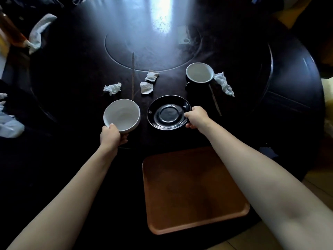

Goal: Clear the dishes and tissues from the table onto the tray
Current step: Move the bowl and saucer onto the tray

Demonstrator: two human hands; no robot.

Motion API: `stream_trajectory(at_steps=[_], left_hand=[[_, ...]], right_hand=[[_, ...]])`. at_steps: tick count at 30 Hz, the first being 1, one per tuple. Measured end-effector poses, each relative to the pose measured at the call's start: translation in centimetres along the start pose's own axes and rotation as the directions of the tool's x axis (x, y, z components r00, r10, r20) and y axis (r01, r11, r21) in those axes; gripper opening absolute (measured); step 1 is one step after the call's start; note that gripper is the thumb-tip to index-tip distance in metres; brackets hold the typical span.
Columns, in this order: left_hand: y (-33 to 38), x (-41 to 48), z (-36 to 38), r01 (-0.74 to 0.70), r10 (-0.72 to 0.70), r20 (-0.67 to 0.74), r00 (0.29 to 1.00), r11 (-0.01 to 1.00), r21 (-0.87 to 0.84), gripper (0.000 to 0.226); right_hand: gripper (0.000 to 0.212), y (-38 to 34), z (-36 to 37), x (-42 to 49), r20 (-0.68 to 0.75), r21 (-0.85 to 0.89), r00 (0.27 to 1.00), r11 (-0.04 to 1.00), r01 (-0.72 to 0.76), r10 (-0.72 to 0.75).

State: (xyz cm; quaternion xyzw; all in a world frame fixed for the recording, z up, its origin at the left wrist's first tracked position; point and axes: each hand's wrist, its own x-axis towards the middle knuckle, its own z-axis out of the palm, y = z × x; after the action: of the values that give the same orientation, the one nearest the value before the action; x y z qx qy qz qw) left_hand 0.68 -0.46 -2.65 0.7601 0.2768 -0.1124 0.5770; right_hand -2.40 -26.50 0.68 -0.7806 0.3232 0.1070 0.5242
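Note:
My left hand [112, 137] grips the near rim of a white bowl [122, 114]. My right hand [197, 117] pinches the right edge of a black saucer [168, 112] beside it. A brown tray [194, 190] lies bare at the table's near edge, below both hands. Farther back stands a dark cup with a white inside [199, 73]. Crumpled tissues lie around: one left of the middle [112, 88], two in the middle [146, 87] [151, 76], one right of the cup [224, 83]. Single chopsticks lie at the middle [133, 74] and at the right [215, 101].
The round dark table [72, 78] has an inset turntable ring [153, 51] with bright glare. A white cloth [38, 33] hangs at the far left, with more white cloth at the left edge [9, 123]. A small card [183, 36] lies far back.

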Motion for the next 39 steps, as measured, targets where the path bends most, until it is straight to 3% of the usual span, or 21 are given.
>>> stream_trajectory(at_steps=[6,14,21,25,29,39], left_hand=[[-2.3,-6.7,-0.9,-0.005,0.004,0.031,0.999,0.999,0.037,0.036],[-7.9,-14.9,1.0,0.007,-0.015,0.083,0.996,0.996,0.094,0.022],[-11.0,-18.7,3.2,0.084,-0.092,0.077,0.993,0.991,0.105,0.022],[-12.2,-18.8,4.0,0.141,-0.144,0.031,0.989,0.987,0.082,0.029],[-12.6,-18.5,4.6,0.153,-0.152,-0.026,0.988,0.986,0.070,0.036],[-11.6,-17.5,5.8,0.155,-0.153,-0.062,0.986,0.988,0.025,0.039]], right_hand=[[0.025,5.5,-5.5,-4.6,0.153,0.175,0.988,0.984,-0.015,-0.012],[0.027,13.5,-11.5,-9.3,0.245,0.054,0.970,0.998,-0.011,-0.002],[0.009,17.6,-10.9,-9.9,0.207,-0.109,0.978,0.994,0.023,0.000],[0.012,18.1,-9.9,-9.4,0.171,-0.098,0.985,0.995,0.027,-0.010],[0.041,18.2,-9.2,-8.7,0.109,-0.186,0.994,0.982,0.019,0.002],[0.029,18.1,-8.6,-8.3,-0.005,-0.271,0.999,0.961,0.047,-0.051]])
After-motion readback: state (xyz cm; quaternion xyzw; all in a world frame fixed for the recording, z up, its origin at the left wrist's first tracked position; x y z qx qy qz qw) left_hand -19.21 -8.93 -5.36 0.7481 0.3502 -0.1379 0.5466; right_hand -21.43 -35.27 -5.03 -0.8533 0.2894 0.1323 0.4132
